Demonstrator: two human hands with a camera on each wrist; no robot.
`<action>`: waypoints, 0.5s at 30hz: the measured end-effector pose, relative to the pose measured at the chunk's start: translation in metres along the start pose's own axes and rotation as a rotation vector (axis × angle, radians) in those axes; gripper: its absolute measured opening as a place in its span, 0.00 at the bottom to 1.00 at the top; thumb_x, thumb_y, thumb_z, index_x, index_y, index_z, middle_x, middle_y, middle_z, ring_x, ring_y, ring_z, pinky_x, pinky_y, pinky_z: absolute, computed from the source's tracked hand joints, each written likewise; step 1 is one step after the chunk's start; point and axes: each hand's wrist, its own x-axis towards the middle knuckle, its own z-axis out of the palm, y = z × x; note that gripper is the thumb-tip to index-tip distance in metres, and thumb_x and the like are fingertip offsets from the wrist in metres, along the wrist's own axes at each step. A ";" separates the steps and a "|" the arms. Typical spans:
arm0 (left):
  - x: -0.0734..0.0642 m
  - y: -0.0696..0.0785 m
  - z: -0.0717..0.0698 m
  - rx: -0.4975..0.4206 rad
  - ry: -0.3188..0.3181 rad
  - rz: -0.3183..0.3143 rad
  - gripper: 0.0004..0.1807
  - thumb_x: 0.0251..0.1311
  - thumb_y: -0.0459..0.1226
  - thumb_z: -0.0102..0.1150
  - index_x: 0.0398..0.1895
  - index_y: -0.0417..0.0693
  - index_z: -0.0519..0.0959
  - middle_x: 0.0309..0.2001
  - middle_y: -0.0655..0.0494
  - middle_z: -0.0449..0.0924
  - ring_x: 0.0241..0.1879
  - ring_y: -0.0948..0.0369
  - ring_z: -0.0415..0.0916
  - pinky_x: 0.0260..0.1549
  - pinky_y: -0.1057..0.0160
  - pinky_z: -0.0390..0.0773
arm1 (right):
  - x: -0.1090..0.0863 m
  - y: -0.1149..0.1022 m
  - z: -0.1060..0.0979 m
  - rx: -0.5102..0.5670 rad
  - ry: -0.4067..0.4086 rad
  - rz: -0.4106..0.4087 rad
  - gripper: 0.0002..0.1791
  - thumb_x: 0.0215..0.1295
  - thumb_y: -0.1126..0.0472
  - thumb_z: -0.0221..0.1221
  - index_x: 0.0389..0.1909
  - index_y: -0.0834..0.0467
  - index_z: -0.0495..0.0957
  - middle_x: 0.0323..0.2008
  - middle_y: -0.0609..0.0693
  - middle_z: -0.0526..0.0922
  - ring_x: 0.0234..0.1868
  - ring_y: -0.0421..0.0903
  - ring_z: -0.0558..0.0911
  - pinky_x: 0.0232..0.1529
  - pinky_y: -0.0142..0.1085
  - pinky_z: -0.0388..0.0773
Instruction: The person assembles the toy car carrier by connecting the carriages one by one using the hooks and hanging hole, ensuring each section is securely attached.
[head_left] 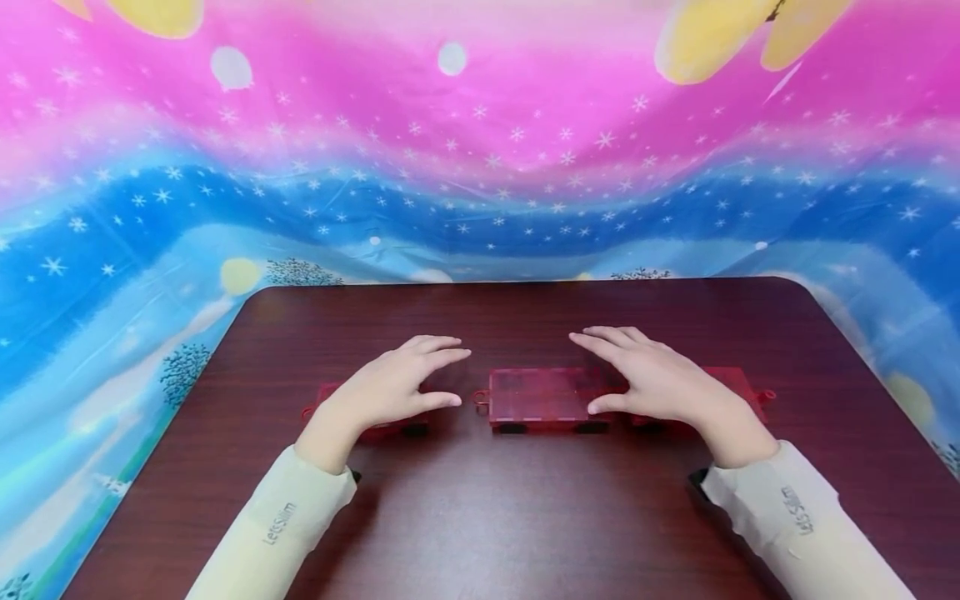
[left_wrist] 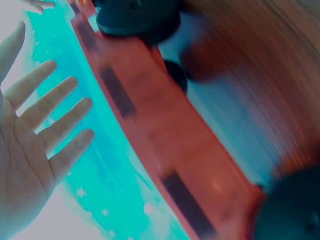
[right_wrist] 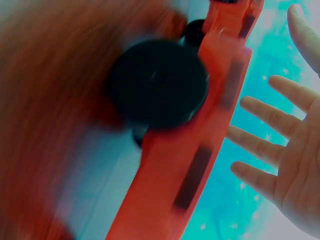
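Observation:
Three red see-through toy wagon bases with black wheels stand in a row across the table. My left hand [head_left: 393, 387] hovers over the left wagon base [head_left: 390, 431], hiding much of it, with fingers extended and thumb apart. In the left wrist view, the straight fingers of that hand [left_wrist: 30, 135] show beside the red side of a wagon base [left_wrist: 165, 135]. My right hand [head_left: 663, 383] spreads over the right wagon base [head_left: 731, 382] and overlaps the end of the middle wagon base [head_left: 540, 396]. Its palm [right_wrist: 300, 165] holds nothing. Small hooks show at the wagon ends.
The dark wood table [head_left: 480, 517] has rounded far corners. Behind it and at its sides hangs a pink and blue cloth [head_left: 480, 183] with snowflakes. Both forearms, in pale sleeves [head_left: 262, 533], reach in from the near edge.

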 end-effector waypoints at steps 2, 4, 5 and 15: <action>-0.005 -0.005 -0.002 -0.003 0.003 -0.029 0.37 0.61 0.56 0.63 0.73 0.59 0.67 0.73 0.55 0.65 0.73 0.54 0.60 0.67 0.50 0.69 | 0.008 -0.006 0.002 0.006 -0.008 -0.013 0.53 0.52 0.38 0.71 0.77 0.46 0.58 0.73 0.55 0.64 0.72 0.58 0.63 0.65 0.59 0.69; -0.010 -0.010 -0.004 -0.008 0.010 -0.050 0.38 0.61 0.57 0.64 0.73 0.59 0.67 0.73 0.54 0.65 0.73 0.54 0.60 0.67 0.49 0.69 | 0.013 -0.012 0.003 0.011 -0.019 -0.023 0.53 0.52 0.37 0.71 0.77 0.46 0.58 0.73 0.55 0.64 0.72 0.57 0.63 0.65 0.58 0.70; -0.013 -0.013 -0.004 -0.010 0.014 -0.061 0.39 0.60 0.57 0.64 0.73 0.59 0.67 0.73 0.54 0.65 0.73 0.54 0.60 0.67 0.48 0.69 | 0.016 -0.014 0.005 0.013 -0.024 -0.028 0.53 0.52 0.37 0.71 0.77 0.46 0.58 0.73 0.55 0.65 0.72 0.57 0.64 0.65 0.58 0.70; -0.040 -0.033 0.001 -0.026 0.006 -0.167 0.42 0.56 0.55 0.69 0.73 0.55 0.67 0.73 0.48 0.64 0.72 0.48 0.61 0.65 0.43 0.70 | 0.029 -0.038 0.017 0.016 -0.102 -0.059 0.52 0.52 0.39 0.72 0.76 0.46 0.60 0.71 0.53 0.67 0.70 0.57 0.67 0.64 0.58 0.71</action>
